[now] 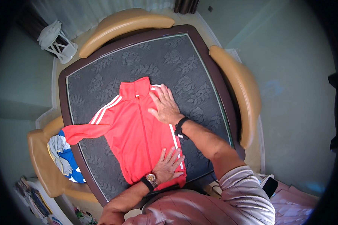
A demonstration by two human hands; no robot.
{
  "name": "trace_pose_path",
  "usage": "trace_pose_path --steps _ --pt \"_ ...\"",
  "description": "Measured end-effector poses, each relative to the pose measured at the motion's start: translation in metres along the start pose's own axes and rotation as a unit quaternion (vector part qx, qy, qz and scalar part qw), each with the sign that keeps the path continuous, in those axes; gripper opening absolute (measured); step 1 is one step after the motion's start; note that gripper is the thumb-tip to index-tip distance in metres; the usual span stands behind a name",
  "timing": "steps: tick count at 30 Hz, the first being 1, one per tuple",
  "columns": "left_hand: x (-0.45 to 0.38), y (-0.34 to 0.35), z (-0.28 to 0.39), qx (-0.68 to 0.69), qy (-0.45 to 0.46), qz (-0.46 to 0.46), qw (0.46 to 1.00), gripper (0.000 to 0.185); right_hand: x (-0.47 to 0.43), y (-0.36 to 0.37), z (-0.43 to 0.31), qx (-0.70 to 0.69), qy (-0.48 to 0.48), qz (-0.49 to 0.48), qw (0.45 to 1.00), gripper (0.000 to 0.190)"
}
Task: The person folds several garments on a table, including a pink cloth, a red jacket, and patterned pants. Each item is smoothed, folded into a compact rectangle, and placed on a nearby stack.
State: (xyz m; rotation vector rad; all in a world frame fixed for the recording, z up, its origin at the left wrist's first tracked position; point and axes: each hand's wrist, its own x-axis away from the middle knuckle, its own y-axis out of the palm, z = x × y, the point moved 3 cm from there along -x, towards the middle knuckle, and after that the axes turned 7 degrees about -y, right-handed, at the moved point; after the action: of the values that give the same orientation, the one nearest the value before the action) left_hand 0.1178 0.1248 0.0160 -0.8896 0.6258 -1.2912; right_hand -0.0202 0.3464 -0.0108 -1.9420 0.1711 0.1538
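Observation:
A red zip-up track jacket (129, 123) lies front up on the table, its collar pointing away from me and its hem near my body. White stripes run along its sleeves. The left-side sleeve (86, 132) bends outward and its cuff hangs over the table's edge. On the right, the other sleeve lies straight down along the jacket's side. My right hand (166, 106) rests flat near the right shoulder, fingers spread, with a black band on its wrist. Lower down, my left hand (169, 166), wearing a watch, presses flat on the jacket near the hem, fingers apart.
The dark table (101, 64) has a patterned grey top and a raised brown rim. Tan chairs stand at the far side (129, 24), right (243, 92) and left (42, 166). Blue and grey clothes (63, 157) lie on the left chair. A white stool (59, 42) stands far left.

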Motion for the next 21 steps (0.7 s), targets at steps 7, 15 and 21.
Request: trace_pose_path --steps 7,15,21 --pt "0.026 0.001 0.013 -0.042 0.064 -0.111 0.991 0.082 -0.023 0.0 0.014 0.022 0.044 -0.026 0.998 0.075" --pt "0.072 -0.033 0.026 0.021 -0.004 -0.016 1.0 0.066 -0.015 -0.027 -0.017 -0.011 -0.02 0.053 0.998 0.07" --pt "0.13 -0.085 -0.042 0.085 -0.287 0.322 0.898 0.039 0.098 -0.015 -0.119 -0.095 -0.084 -0.03 0.992 0.067"
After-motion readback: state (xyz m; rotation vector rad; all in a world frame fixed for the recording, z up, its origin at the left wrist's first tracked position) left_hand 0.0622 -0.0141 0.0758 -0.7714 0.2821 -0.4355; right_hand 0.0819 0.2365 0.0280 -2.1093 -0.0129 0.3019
